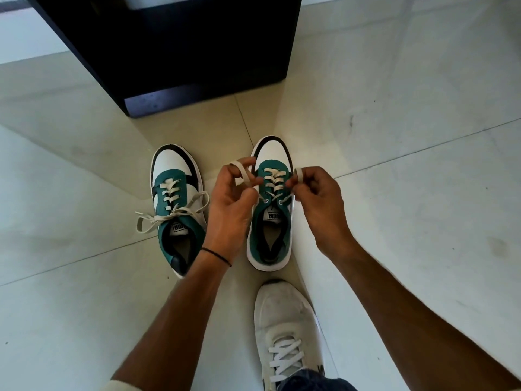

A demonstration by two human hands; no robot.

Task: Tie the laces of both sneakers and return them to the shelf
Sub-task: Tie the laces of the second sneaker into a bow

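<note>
1. Head view: two green, white and black sneakers sit side by side on the tiled floor, toes toward a dark shelf unit.
2. Left sneaker: cream laces already in a bow, loops flopped to both sides.
3. Right sneaker: untied, both lace ends lifted above it.
4. Left hand: fingers pinched on a lace loop.
5. Right hand: fingers closed on the other lace end.
6. Person's own white shoe is planted just behind the right sneaker.
</note>
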